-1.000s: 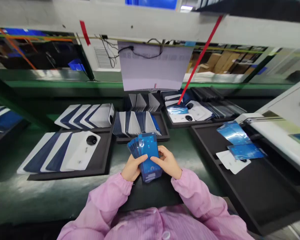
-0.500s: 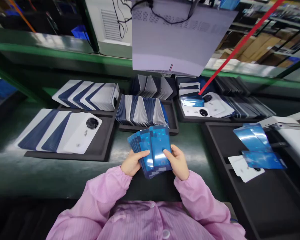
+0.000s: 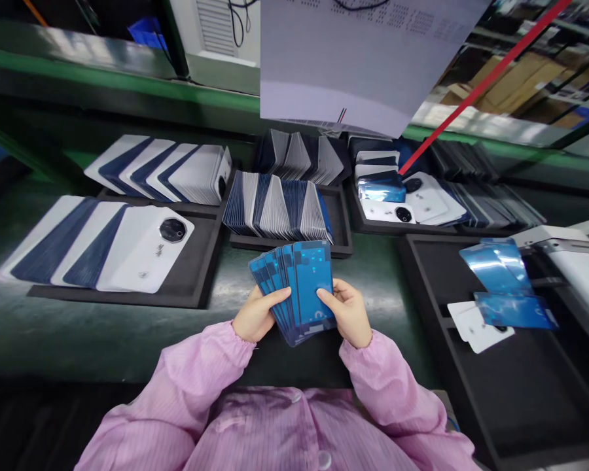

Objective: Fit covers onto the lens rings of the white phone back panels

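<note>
Where the pink sleeves point(image 3: 191, 379) end, the left hand point(image 3: 256, 314) and the right hand point(image 3: 349, 314) hold a fan of blue sheets point(image 3: 314, 275) between them, over the near part of the green bench point(image 3: 103, 340). The likeliest fault, I judge, is slippage: the thin sheets overlap unevenly, so a loosened left thumb could let the spread edges slide out and drop. Pressing hard with the right thumb could smudge or bend the front sheet, and two sheets clinging together could be taken for one.

Both wrists angle inward. The left thumb lies across the overlapping edges, clamped against fingers mostly hidden behind; how those are spread I cannot tell. The right thumb rests flat on the front sheet while its fingers, bent and close together, press the outer edge from behind.

Further out, the right tray point(image 3: 530, 392) bears loose blue sheets point(image 3: 515, 313) overlapping white panels point(image 3: 474, 327); the left tray point(image 3: 196, 255) holds a slanted row of pale and navy panels point(image 3: 132, 252). Just beyond the fan stands the middle tray point(image 3: 340, 222), with tightly packed pieces point(image 3: 275, 206). A careless reach could knock these. Farthest back hangs a grey board point(image 3: 353, 65).
</note>
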`<state>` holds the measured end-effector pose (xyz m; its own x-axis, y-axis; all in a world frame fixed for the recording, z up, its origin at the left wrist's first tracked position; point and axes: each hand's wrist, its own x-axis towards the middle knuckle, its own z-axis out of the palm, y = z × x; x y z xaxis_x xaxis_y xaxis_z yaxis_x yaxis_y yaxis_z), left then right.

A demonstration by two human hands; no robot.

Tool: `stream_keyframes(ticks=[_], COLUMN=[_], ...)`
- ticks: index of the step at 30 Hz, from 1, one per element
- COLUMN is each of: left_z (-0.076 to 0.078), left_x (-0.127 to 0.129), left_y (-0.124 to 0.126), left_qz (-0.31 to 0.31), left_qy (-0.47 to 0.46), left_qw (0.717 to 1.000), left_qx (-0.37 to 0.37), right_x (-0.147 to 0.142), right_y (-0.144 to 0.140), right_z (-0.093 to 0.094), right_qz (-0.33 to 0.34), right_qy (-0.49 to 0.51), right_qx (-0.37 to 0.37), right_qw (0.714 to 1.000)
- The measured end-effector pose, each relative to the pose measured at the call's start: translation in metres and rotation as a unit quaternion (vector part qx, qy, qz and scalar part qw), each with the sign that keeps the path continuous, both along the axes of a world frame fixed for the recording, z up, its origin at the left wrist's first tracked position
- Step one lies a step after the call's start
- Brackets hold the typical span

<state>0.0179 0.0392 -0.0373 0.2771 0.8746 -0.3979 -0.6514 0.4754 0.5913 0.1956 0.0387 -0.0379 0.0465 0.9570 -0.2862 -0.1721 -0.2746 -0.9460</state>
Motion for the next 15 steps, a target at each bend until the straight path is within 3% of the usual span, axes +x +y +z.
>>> stream_keyframes(ticks=[10,15], left_z=[0.003,0.004], left_x=[0.0,0.003], left_y=[0.0,-0.001], left_qz=[0.049,0.047], left_qy=[0.029,0.025], left_qw=[0.998,0.998], left_qx=[-0.029,-0.024], right_x=[0.021,0.018], right_y=[0.007,0.005], right_z=[0.005,0.003], right_qz=[-0.005,0.0], right_qy=[-0.033,-0.022], right_qx=[0.039,0.017], right_qw=[0.999,1.0])
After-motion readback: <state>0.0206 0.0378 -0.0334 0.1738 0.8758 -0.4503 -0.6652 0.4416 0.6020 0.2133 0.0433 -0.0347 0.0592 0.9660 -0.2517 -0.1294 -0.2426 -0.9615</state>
